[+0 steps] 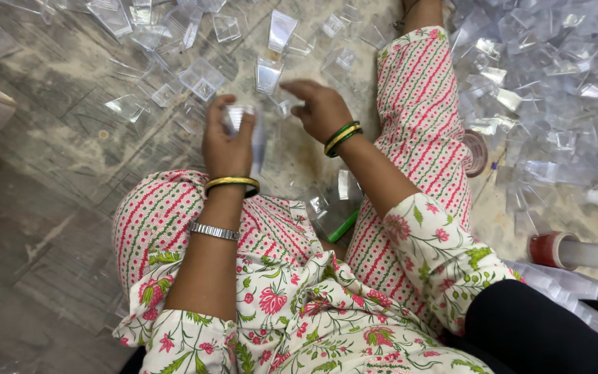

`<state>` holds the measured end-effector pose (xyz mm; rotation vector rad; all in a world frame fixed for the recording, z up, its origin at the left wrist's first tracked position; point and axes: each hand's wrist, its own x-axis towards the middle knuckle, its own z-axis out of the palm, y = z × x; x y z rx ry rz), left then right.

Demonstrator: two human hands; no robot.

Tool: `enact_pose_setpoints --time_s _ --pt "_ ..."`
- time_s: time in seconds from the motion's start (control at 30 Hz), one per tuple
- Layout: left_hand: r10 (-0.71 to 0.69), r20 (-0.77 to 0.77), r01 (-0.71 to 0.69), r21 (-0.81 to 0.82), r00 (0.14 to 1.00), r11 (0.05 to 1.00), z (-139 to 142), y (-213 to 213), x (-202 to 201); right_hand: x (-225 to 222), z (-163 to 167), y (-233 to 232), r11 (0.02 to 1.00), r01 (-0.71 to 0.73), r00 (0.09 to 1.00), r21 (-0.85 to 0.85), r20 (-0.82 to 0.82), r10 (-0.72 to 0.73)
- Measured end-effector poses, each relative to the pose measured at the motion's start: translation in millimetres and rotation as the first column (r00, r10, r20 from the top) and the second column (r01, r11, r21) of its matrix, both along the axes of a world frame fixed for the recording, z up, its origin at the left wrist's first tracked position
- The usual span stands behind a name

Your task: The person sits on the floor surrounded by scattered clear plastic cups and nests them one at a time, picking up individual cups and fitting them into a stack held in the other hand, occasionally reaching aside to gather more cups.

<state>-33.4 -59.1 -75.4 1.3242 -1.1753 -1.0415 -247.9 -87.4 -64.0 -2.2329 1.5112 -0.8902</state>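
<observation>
Left hand (226, 138) grips 1 clear plastic box (238, 118), fingers closed around it, frame centre. Right hand (320, 107) hovers at 3 o'clock, fingers loosely curled, empty. Clear box pile (548, 90) at 2 o'clock; red tape roll (548, 249) at 4.

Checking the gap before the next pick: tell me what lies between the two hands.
In the head view, between the left hand and the right hand lie clear plastic cups on the grey floor.

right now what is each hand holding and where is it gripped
The left hand holds a clear plastic piece, fingers wrapped around its upper part. The right hand holds nothing visible.
</observation>
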Motion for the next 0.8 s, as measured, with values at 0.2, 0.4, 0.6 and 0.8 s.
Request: enact_pose_setpoints --time_s 0.2,0.4,0.6,0.8 --pt "0.136 -0.294 -0.127 0.047 0.946 0.991 -6 -8 5 -20 -36 1 0.989 0.122 0.992 0.089 -0.049 -0.118" --pt "0.133 -0.259 -0.1 0.139 0.957 0.985 -1 -6 4 -45 -38 11 0.839 0.067 0.815 0.54 0.456 -0.358" --pt "0.148 -0.277 -0.107 0.157 0.949 0.982 8 -3 6 -34 -24 13 0.944 0.15 0.957 0.295 0.195 -0.213" --pt "0.156 -0.302 -0.128 0.11 0.94 0.986 6 -5 7 10 7 25 0.991 0.127 0.969 -0.034 -0.208 -0.132"
